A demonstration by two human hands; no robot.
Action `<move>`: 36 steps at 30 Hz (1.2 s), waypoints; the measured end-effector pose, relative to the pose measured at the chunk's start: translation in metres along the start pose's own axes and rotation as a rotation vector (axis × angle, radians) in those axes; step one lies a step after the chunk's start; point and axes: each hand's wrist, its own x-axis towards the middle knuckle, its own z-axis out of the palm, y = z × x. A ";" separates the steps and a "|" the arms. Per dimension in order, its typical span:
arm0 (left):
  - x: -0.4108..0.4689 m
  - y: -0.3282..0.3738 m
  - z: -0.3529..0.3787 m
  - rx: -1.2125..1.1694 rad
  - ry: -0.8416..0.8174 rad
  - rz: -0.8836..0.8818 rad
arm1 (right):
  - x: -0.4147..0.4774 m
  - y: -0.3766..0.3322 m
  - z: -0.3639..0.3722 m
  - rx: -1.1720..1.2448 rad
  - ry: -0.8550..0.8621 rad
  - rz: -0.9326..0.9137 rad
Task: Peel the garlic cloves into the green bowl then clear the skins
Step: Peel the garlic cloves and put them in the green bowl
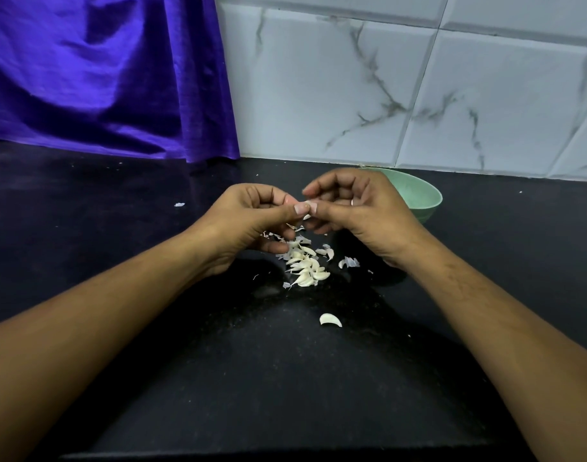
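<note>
Where a small garlic clove (307, 216) is pinched between the curled fingers of the left hand (252, 219) and right hand (356, 211), a pile of cloves and skins (304, 265) lies just below on the black bench (119, 235). A lone clove (330, 320) lies apart, nearer the viewer. The green bowl (416, 194) stands behind the right hand, and a purple cloth (85, 78) hangs far left.

1. A black speckled stone countertop (119, 261) carries everything.
2. A heap of pale garlic cloves and papery white skins (304, 266) lies at its middle.
3. One loose pale garlic clove (330, 320) lies nearer, apart.
4. A round pale-green bowl (418, 191) stands far right.
5. A small white skin scrap (179, 204) lies left.
</note>
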 end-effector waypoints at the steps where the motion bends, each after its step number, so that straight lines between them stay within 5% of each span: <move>1: 0.000 0.001 0.000 0.001 -0.010 -0.010 | 0.000 0.000 0.000 0.011 -0.009 -0.003; 16: -0.001 0.001 0.001 -0.155 -0.133 -0.113 | -0.002 0.001 0.005 0.022 -0.022 -0.050; 23: 0.000 0.001 0.002 -0.232 -0.144 -0.163 | -0.002 0.003 0.012 -0.190 0.078 -0.143; 32: -0.004 0.004 0.010 0.010 0.010 0.102 | -0.002 0.007 0.020 -0.610 0.143 -0.171; 36: -0.003 0.003 0.005 0.030 0.063 0.090 | 0.001 0.007 0.010 -0.419 0.164 -0.103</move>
